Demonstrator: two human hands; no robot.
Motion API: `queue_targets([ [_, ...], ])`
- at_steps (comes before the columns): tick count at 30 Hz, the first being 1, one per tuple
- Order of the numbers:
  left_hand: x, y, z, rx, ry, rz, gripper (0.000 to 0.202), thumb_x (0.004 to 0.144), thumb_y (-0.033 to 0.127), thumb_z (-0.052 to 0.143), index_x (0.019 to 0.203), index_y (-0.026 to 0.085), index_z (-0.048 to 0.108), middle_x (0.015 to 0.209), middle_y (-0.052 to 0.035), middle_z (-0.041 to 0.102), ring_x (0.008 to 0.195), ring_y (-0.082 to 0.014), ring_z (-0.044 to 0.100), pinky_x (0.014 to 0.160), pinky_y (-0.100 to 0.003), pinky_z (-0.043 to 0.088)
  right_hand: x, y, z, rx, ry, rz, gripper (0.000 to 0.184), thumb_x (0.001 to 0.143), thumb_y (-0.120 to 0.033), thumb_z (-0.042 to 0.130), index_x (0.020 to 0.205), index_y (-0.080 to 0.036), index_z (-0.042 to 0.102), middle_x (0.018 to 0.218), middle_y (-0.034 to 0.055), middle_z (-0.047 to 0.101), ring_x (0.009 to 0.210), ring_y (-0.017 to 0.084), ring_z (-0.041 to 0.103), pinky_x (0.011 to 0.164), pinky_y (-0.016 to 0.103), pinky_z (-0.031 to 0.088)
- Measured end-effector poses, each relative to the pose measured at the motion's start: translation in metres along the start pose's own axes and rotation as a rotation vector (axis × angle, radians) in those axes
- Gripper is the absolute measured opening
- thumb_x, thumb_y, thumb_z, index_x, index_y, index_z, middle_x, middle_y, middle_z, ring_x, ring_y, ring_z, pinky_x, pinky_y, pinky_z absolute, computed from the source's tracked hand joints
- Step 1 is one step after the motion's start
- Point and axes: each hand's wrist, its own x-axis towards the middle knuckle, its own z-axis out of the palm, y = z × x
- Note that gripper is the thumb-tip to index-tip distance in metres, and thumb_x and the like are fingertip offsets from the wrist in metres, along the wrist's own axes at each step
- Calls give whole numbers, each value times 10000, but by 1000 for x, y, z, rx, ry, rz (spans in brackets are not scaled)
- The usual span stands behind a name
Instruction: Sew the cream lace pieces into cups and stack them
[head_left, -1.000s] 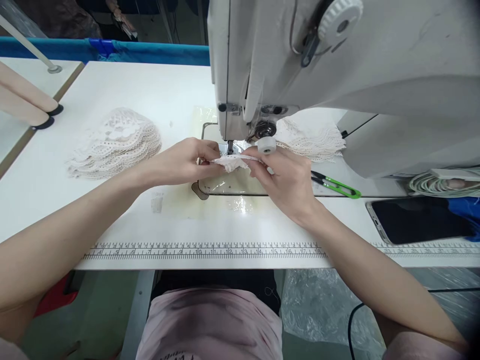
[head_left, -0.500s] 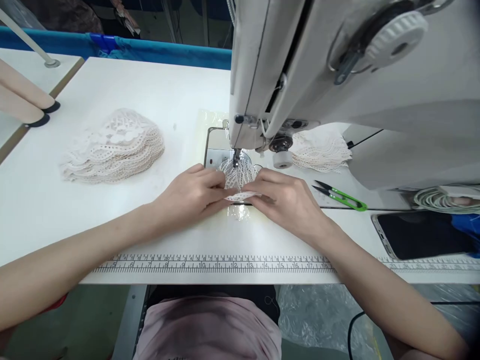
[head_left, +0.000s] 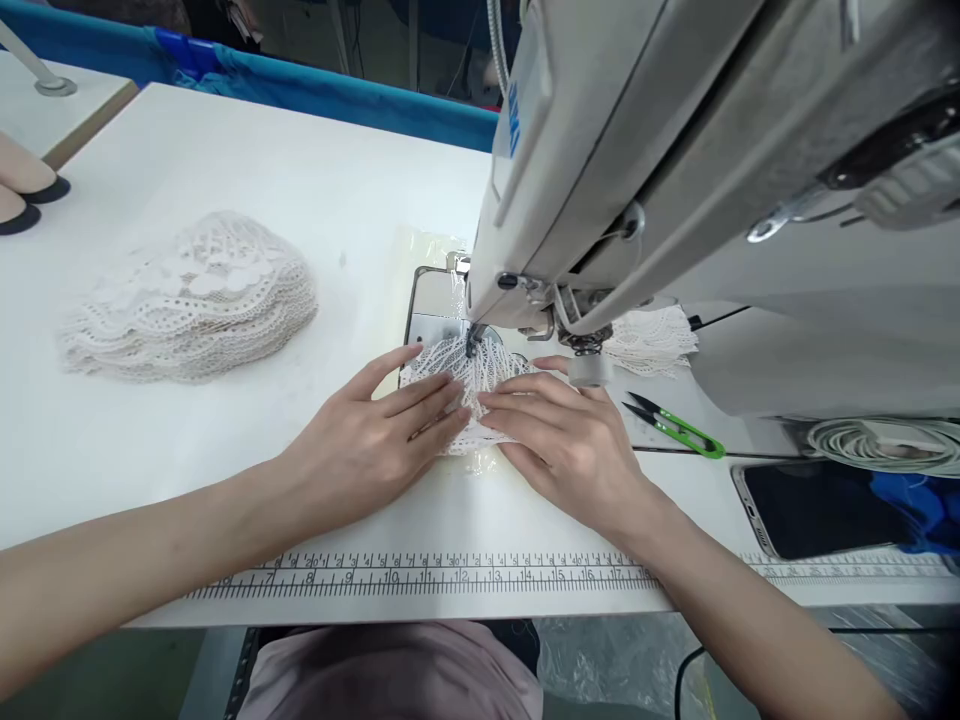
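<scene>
A white lace piece lies gathered under the presser foot of the sewing machine. My left hand rests flat on the lace's left side, fingers stretched and spread. On its right side lies my right hand, fingers extended over the lace with their tips pointing left. The lower edge of the lace shows between and below the fingertips. Part of the lace is hidden under both hands.
A stack of lace pieces sits at the left, and another lace pile behind the needle area. Green thread snips, a phone and a coiled cable lie at the right. A printed ruler runs along the front edge.
Both hands have gone from pinching the lace's near edge to lying flat with fingers spread. The lace is now spread wider under the foot. The camera view has shifted and tilted.
</scene>
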Motion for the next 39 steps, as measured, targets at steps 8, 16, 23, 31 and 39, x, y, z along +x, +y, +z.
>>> queue_targets([
  [8,1,-2,1,-15,-3,-12,279,979,172,509,1237,148,612,1208,-79,701,1168,-219,646,1169,-551,364,1,0,1,8,23,2,152,903,-109,573,933,-186,701,1048,8,765,992,178,698,1008,425,448],
  [16,3,-8,5,-30,-25,-45,302,977,181,492,1259,166,601,1235,-80,688,1197,-214,628,1210,-558,287,4,4,7,-7,63,18,203,892,-88,563,947,-195,727,1048,27,765,908,186,699,1004,475,455],
  [23,8,-15,10,-43,-16,-61,301,979,172,484,1256,152,601,1237,-96,685,1185,-226,636,1209,-590,263,8,9,11,-26,56,52,216,902,-91,541,956,-211,713,1052,13,765,907,190,691,987,467,460],
  [31,14,-15,9,-57,-91,-122,328,1000,188,439,1295,134,573,1298,-129,643,1242,-251,595,1210,-631,226,8,15,15,-82,53,73,279,889,-53,502,1037,-199,686,1012,28,770,924,193,679,945,426,467],
  [39,16,-13,10,-33,59,-99,250,955,219,526,1159,151,653,1104,-73,730,1018,-225,682,1099,-557,416,12,11,17,-120,78,66,211,899,-117,516,977,-218,685,950,16,764,900,195,658,928,406,460],
])
